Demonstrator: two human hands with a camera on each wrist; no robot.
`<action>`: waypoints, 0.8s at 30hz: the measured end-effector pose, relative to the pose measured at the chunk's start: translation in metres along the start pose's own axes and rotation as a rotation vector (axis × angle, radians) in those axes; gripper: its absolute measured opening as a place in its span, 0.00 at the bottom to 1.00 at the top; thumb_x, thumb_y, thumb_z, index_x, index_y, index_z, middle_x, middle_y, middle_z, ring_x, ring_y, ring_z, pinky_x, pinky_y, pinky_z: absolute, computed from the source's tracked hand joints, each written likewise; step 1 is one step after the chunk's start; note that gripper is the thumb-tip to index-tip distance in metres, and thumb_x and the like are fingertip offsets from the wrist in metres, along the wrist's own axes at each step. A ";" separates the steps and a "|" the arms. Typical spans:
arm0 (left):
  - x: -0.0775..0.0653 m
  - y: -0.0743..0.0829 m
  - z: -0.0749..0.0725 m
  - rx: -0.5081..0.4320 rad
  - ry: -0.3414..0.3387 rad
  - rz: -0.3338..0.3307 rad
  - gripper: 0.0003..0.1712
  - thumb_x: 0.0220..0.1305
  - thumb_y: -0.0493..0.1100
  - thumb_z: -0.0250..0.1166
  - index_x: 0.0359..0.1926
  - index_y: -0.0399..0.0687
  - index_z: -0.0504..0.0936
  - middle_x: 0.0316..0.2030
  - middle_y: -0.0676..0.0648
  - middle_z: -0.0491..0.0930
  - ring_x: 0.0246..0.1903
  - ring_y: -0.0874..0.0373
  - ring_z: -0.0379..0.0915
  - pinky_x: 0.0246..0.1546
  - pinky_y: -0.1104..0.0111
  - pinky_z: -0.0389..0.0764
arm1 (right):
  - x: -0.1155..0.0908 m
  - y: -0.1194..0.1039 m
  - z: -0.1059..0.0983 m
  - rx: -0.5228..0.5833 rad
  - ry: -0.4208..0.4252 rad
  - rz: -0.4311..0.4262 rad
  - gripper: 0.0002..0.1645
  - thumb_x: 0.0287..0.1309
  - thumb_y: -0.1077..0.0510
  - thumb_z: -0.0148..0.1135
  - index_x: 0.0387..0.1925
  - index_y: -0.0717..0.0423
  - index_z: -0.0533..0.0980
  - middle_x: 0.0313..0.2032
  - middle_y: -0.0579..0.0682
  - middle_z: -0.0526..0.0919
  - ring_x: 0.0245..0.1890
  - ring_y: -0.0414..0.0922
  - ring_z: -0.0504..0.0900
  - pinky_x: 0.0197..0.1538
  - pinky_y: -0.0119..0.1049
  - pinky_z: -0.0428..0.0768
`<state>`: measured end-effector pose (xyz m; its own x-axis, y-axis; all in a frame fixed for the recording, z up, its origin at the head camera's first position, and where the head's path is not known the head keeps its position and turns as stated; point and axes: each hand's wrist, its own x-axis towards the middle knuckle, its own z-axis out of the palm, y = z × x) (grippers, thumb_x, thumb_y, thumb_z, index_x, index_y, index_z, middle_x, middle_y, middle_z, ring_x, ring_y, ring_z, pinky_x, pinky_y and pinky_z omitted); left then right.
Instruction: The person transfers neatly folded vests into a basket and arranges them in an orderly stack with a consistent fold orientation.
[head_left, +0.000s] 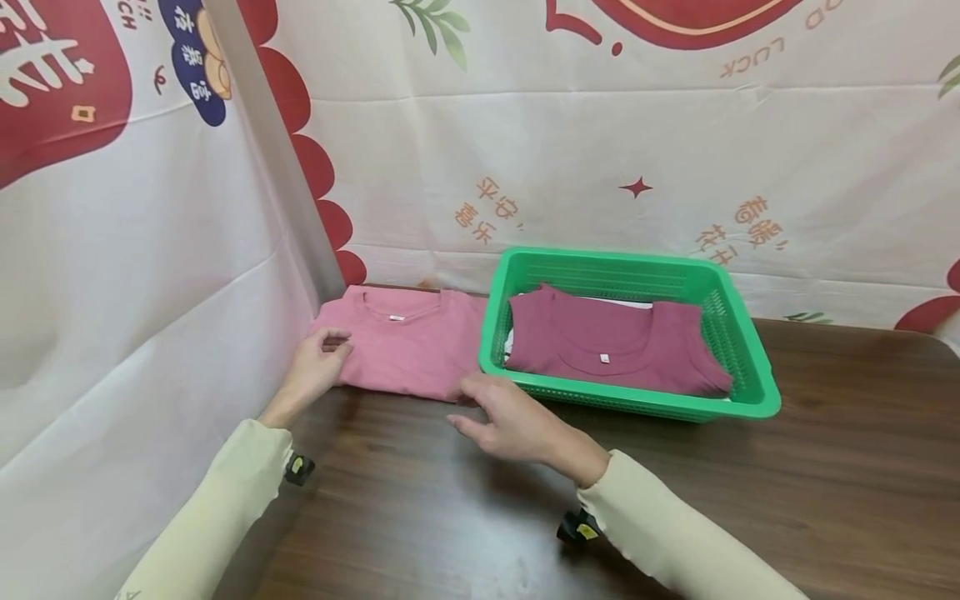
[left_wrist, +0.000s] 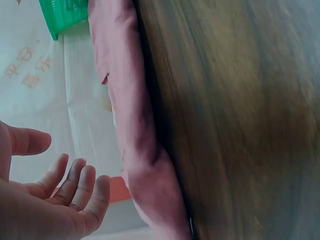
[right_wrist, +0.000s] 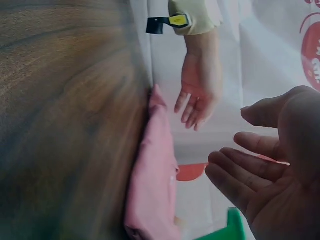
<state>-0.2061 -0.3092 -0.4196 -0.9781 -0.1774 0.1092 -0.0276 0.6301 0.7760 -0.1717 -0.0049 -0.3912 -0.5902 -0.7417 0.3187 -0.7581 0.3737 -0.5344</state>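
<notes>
A folded pink T-shirt [head_left: 408,346] lies on the table against the back wall, its neckline with a small white label facing up. My left hand [head_left: 318,362] hovers over the shirt's left side, fingers loosely bent and holding nothing. In the left wrist view, a gap shows between those fingers and the pink shirt [left_wrist: 132,100]. Near the shirt's front right corner is my right hand [head_left: 517,417], in front of the green basket [head_left: 637,402]. Its fingers are relaxed, with nothing in them, and stand apart from the shirt in the right wrist view.
Inside the basket lies a folded dark pink top [head_left: 615,333], with some white cloth showing beneath it. Printed cloth walls [head_left: 420,167] close off the back and left of the brown wooden table [head_left: 390,500].
</notes>
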 end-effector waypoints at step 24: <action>0.018 -0.028 -0.013 0.104 -0.079 -0.133 0.26 0.68 0.45 0.51 0.61 0.32 0.68 0.57 0.28 0.71 0.58 0.39 0.65 0.59 0.46 0.68 | 0.017 0.027 0.045 -0.041 -0.068 0.299 0.39 0.62 0.49 0.56 0.66 0.69 0.60 0.65 0.67 0.63 0.65 0.55 0.63 0.65 0.50 0.66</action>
<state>-0.2199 -0.3400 -0.4307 -0.9774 -0.2071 -0.0423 -0.1749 0.6802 0.7119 -0.1896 -0.0323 -0.4360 -0.7700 -0.6304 0.0982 -0.5648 0.6020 -0.5644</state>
